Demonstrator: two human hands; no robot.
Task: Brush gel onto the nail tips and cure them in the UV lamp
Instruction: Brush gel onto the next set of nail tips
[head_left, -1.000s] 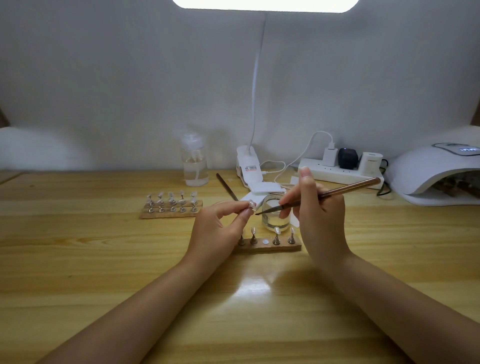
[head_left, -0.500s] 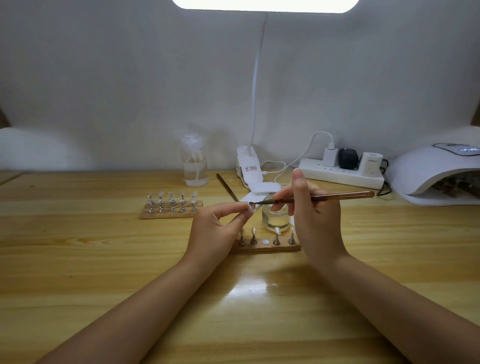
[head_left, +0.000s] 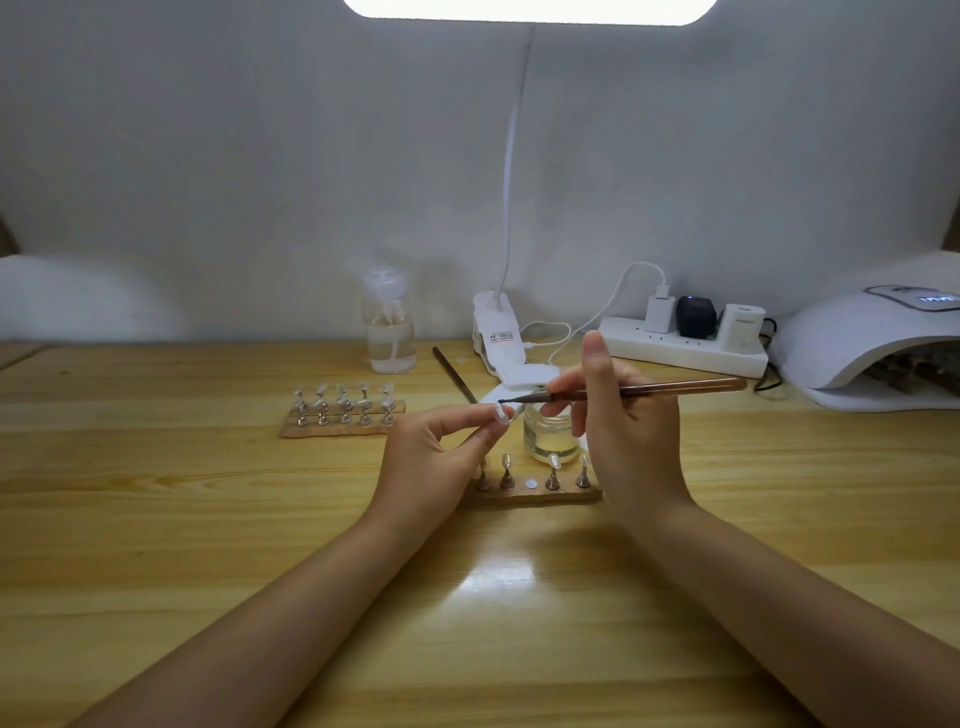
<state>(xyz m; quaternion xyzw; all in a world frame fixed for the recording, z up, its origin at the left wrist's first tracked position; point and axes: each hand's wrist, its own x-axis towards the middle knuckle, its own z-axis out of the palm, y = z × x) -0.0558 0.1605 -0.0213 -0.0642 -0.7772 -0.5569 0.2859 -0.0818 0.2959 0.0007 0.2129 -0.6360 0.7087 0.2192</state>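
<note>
While left hand (head_left: 431, 457) pinches small clear nail tip (head_left: 502, 414), right hand (head_left: 631, 436) grips thin brown brush (head_left: 644, 389), bristles touching tip, above wooden desk (head_left: 156, 519).

Bright, even light came from overhead lamp panel (head_left: 530, 10), blown out white. Glare patch sat on bench (head_left: 498, 577). Soft shadows on wall. Edges bowed, corners vignetted, background slightly soft.

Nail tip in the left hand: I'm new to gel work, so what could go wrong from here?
The left hand only pinches the nail tip, so the brush pressing on it might twist it loose. The open gel jar sits right under the right hand; a dip could knock it over.
</note>
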